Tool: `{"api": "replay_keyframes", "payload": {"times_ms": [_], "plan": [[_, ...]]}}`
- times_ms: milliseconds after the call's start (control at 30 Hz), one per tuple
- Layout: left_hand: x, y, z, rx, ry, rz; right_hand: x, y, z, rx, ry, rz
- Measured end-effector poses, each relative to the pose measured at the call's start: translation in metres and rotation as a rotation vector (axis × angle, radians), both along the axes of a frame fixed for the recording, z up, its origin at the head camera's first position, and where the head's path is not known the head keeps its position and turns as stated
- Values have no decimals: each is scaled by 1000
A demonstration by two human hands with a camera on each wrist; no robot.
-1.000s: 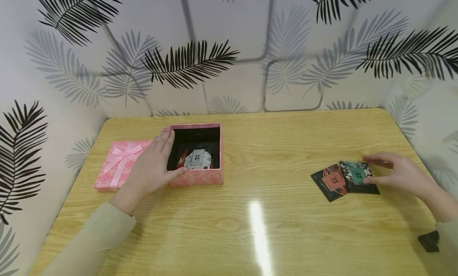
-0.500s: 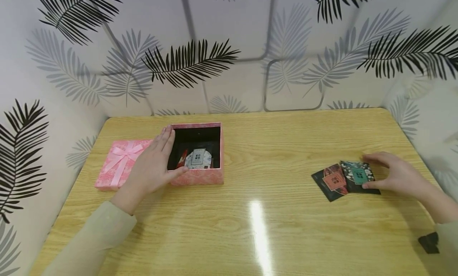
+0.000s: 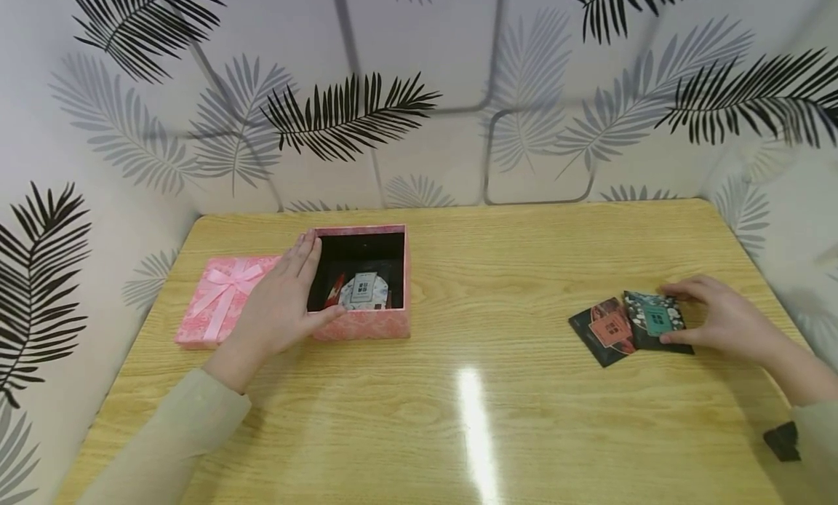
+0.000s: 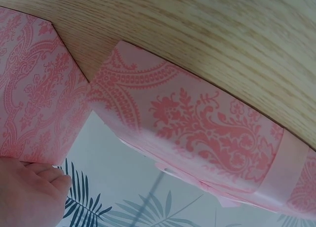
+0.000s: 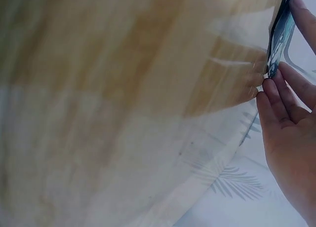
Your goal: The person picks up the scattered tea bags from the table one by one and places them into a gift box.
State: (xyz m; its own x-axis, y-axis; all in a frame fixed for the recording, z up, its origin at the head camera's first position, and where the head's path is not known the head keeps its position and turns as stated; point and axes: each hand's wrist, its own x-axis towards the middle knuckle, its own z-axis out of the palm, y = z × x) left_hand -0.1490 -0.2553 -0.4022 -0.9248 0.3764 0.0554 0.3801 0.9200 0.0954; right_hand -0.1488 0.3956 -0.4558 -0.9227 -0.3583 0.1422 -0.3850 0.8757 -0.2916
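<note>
My left hand (image 3: 278,294) rests against the left side of an open pink patterned box (image 3: 360,324), its fingers straight and the thumb along the front rim. Inside the black-lined box lie a sachet with a pale label (image 3: 363,287) and something red. At the right, my right hand (image 3: 736,321) pinches the right side of a dark floral sachet with a green label (image 3: 657,321). In the right wrist view this sachet (image 5: 281,34) shows edge-on between thumb and fingers. Touching its left side is a dark sachet with a red label (image 3: 611,330).
A pink lid with a ribbon bow (image 3: 225,290) lies left of the box, partly behind my left hand. Near the right sleeve lies a small black item (image 3: 782,441), partly covered. The wooden table (image 3: 497,272) ends at a leaf-patterned backdrop (image 3: 445,156).
My right thumb has slid slightly left on the green-labelled sachet, which has shifted a little. My left hand and the box have stayed in place.
</note>
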Motion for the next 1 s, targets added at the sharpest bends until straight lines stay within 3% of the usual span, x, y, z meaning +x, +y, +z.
{"api": "replay_keyframes", "payload": {"times_ms": [300,533,667,1000], "plan": [[0,-1,-1,8,1,2,-1,1,2,-8,-34,-25],[0,-1,-2,6,0,4,-1,1,4,-148,-140,-80],[0,-1,-2,7,-9,11,0,1,8,-177,-179,-119],[0,-1,-2,19,5,11,-4,-1,21,-248,-186,-93]]}}
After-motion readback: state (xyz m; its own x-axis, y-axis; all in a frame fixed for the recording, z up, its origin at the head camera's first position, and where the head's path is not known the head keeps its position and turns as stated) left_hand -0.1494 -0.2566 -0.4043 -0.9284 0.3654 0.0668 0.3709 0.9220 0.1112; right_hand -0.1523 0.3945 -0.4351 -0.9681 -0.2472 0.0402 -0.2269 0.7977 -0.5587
